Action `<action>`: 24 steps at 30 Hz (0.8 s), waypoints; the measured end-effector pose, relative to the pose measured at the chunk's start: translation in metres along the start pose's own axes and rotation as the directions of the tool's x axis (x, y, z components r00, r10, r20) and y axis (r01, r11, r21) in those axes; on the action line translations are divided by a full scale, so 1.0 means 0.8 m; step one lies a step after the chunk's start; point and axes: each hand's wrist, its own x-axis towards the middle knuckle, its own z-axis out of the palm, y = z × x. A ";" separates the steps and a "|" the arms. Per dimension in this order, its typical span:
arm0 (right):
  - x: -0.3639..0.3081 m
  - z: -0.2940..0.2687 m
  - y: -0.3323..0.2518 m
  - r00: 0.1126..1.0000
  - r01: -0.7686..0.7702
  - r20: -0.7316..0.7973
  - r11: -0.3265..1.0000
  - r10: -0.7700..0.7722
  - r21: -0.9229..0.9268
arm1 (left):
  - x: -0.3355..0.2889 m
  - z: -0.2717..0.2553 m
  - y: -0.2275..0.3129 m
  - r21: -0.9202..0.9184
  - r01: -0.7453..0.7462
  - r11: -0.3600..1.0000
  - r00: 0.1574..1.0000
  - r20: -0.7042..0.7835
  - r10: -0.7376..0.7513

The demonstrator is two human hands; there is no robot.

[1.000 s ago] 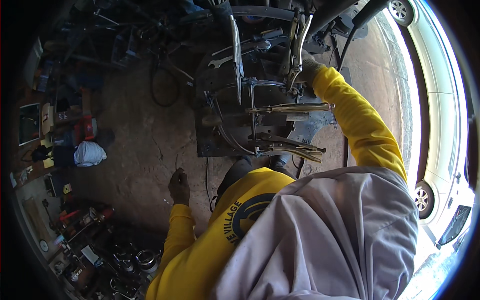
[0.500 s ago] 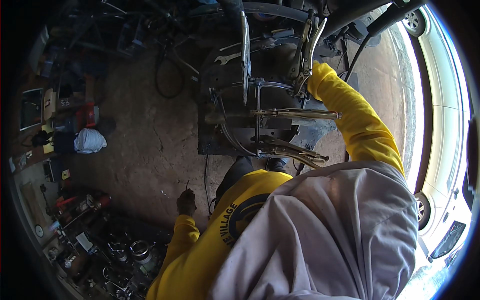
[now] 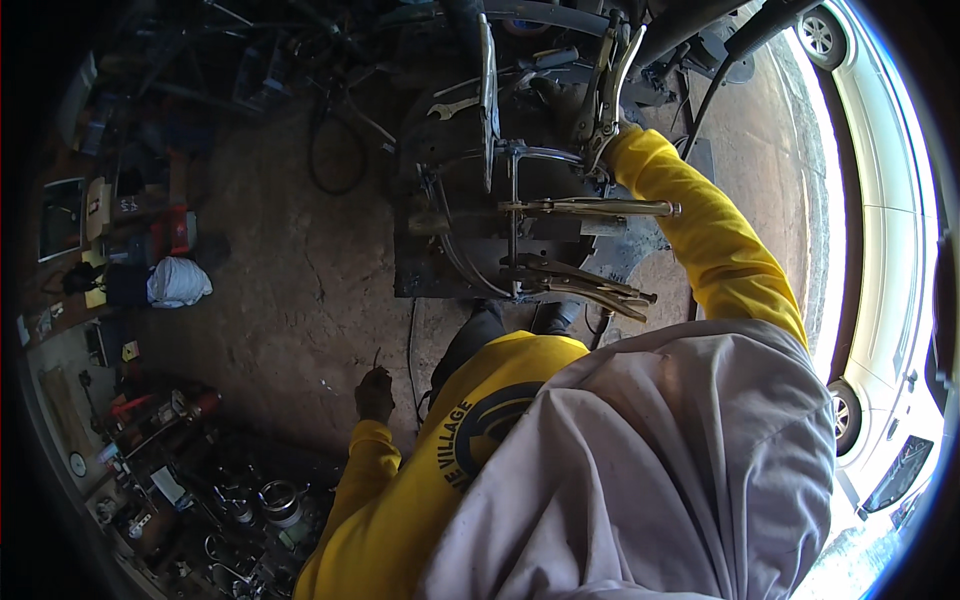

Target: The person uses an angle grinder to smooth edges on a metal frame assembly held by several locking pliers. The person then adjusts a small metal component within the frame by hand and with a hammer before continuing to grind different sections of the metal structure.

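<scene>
My left hand (image 3: 374, 396) hangs low at my left side, closed around a thin dark rod (image 3: 377, 357) that pokes up from the fingers. My right hand (image 3: 566, 98) reaches over the dark metal worktable (image 3: 415, 275), behind upright locking pliers (image 3: 606, 100); shadow hides its fingers. Close to it lie a screwdriver (image 3: 556, 57) and an open-ended wrench (image 3: 455, 107). A curved metal-rod frame (image 3: 514, 190) stands on the table. More locking pliers (image 3: 610, 208) clamp its middle, another pair (image 3: 590, 285) its near end, and a further pair (image 3: 488, 100) its far left.
Thick dark tubes (image 3: 690, 35) cross above the table's far right. A black hose loop (image 3: 338, 155) lies on the floor to the left. Cluttered shelves (image 3: 90, 230) line the left, metal parts (image 3: 280, 500) the lower left. A white car (image 3: 890, 220) stands at right.
My right hand has shifted a little left over the table, toward the screwdriver and wrench. The view has tilted slightly, and my left hand keeps its place with the thin rod.
</scene>
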 end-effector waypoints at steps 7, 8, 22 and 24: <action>0.013 0.021 0.024 0.986 -0.052 -0.150 0.990 0.071 0.128 | 0.012 -0.009 0.033 0.019 -0.177 0.984 0.984 -0.005 0.177; 0.007 0.022 0.038 0.978 -0.043 -0.200 0.994 0.063 0.104 | 0.020 -0.011 0.051 -0.072 0.057 0.996 0.995 0.087 -0.050; -0.332 -0.068 -0.007 0.583 -0.240 -0.339 0.555 0.739 0.796 | 0.110 -0.054 0.149 -0.093 -0.347 0.933 0.897 -0.324 0.301; -0.408 -0.025 -0.066 0.414 -0.156 -0.273 0.363 0.869 0.919 | 0.117 -0.079 0.203 -0.163 -0.541 0.825 0.773 -0.482 0.411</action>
